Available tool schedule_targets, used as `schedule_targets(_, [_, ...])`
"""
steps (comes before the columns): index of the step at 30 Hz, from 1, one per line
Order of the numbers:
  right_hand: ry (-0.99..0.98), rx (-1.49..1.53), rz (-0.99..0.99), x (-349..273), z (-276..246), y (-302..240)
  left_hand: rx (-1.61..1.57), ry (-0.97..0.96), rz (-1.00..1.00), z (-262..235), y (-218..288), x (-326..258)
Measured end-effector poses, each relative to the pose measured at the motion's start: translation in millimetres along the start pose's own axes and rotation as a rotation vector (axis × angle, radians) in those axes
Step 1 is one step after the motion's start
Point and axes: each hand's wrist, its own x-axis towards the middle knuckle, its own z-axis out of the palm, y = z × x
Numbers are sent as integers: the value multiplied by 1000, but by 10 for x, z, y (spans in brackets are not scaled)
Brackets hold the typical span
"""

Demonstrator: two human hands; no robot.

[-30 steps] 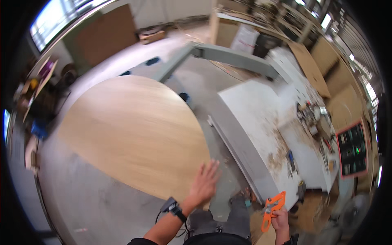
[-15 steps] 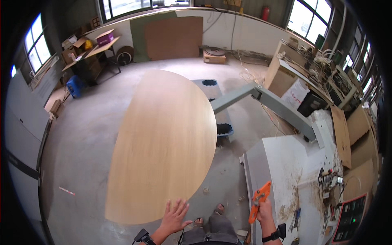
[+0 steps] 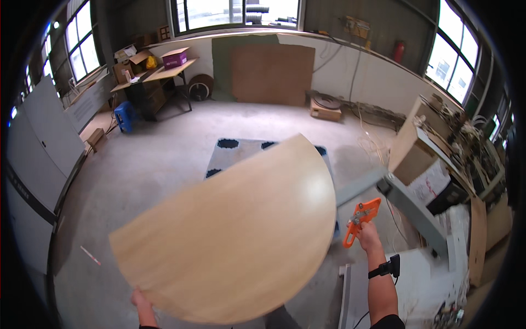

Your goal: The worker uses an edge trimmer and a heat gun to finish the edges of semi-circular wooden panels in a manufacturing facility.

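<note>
A large semicircular pale wooden board (image 3: 235, 241) fills the lower middle of the view, tilted, its curved edge to the right. My left hand (image 3: 140, 300) grips its lower left edge, mostly hidden behind the board. My right hand (image 3: 366, 237) is raised to the right of the board, apart from it, and holds an orange hand tool (image 3: 361, 219). A black band sits on my right wrist.
A grey metal machine arm (image 3: 408, 208) and white worktable (image 3: 422, 285) lie at the right. A patterned rug (image 3: 241, 151) lies on the concrete floor behind the board. Brown panels (image 3: 272, 74) lean on the far wall; cluttered benches (image 3: 153, 77) stand at back left.
The view swung up toward the far wall. The board has turned, its curved edge now to the right. My left hand went from flat on its face to its lower edge; my right hand rose.
</note>
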Motion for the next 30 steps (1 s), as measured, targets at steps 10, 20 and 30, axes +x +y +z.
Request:
schedule_targets(10, [360,-159,180,2696,710,13,10,-139,-8,368,302,899])
schedule_targets(20, [407,45,-262,2121,32,-1356,-129,-404,113,1352,1428,319])
schedule_targets(30, [-615,329,-877,-168,-1201,-2348,-500,-1357,-213,2388,2961,-20])
